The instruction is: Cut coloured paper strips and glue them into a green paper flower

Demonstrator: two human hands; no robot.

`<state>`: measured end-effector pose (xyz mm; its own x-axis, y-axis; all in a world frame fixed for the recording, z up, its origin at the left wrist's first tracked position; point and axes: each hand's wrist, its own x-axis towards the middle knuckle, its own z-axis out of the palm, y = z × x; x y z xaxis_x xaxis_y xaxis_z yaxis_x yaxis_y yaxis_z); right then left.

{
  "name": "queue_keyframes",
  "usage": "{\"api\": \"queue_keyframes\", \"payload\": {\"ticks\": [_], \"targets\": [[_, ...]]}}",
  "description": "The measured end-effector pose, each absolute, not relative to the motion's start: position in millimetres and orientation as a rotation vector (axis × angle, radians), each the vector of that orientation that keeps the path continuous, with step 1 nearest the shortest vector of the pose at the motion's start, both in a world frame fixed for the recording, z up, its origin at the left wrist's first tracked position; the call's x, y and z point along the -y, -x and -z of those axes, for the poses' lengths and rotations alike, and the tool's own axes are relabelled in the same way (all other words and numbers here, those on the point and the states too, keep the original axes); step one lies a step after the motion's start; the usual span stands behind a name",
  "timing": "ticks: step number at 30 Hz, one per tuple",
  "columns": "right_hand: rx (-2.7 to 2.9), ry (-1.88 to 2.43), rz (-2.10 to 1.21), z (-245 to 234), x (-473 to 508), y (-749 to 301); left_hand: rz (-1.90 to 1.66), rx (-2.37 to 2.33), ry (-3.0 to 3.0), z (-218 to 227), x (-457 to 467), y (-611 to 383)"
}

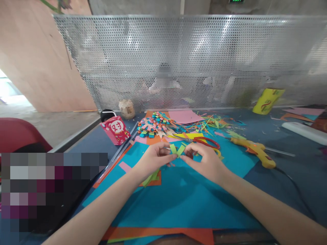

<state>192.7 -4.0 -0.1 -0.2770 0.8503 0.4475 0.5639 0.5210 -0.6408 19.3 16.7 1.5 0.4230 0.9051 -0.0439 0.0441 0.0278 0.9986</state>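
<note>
Above a large blue paper sheet [184, 204], my left hand [155, 154] and my right hand [201, 158] pinch a small green paper strip [178, 149] between them. Its two ends stick up in a V shape. Just beyond the hands lie scissors [208, 141] with red and yellow handles, on yellow paper. Below my left wrist, several green strips [152, 177] rest on a small orange piece of paper [157, 182]. A pink strip [125, 166] lies left of that wrist.
Folded multicoloured paper pieces [157, 124] are heaped behind my hands, beside thin paper scraps [213, 123]. A yellow glue gun [255, 151] with a black cord lies right. A red drink carton [117, 130] stands left. A perforated metal screen [178, 51] closes off the table's back.
</note>
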Motion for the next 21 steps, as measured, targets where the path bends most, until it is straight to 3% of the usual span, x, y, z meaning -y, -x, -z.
{"api": "queue_keyframes", "payload": {"ticks": [21], "targets": [[1.994,1.175,-0.386,0.7,4.6,-192.7,-0.840,-0.924,-1.351,-4.4,-14.0,-20.6]]}}
